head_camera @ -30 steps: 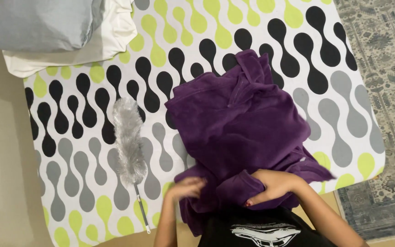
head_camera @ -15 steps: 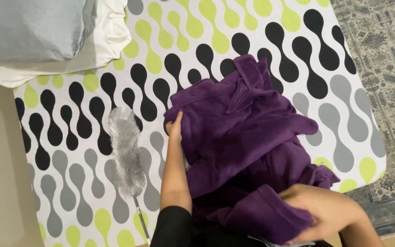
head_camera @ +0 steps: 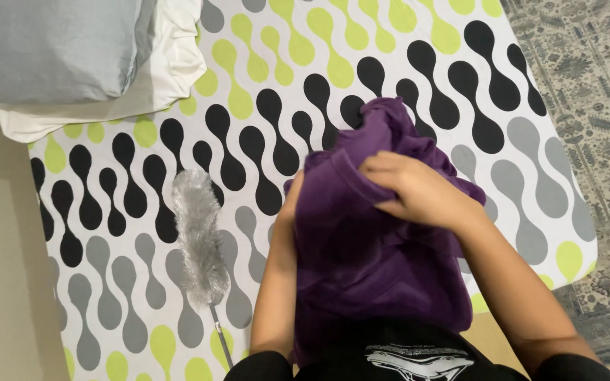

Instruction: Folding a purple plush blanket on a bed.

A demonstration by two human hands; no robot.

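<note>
A purple fleece garment (head_camera: 368, 261) lies bunched on a bed sheet (head_camera: 262, 92) patterned with black, grey and green blobs on white. My right hand (head_camera: 411, 187) rests on top of the garment's upper fold and pinches the cloth. My left hand (head_camera: 289, 206) is at the garment's left edge, mostly hidden under the fabric; only the wrist and forearm show.
A grey fluffy duster (head_camera: 198, 240) with a thin handle lies left of the garment. A grey pillow (head_camera: 51, 46) on a white one (head_camera: 167, 67) sits at the top left. A patterned rug (head_camera: 594, 92) covers the floor to the right.
The garment has been folded up over itself into a narrower pile. My right hand moved from the lower right up onto the top fold. My left hand slid under the left edge.
</note>
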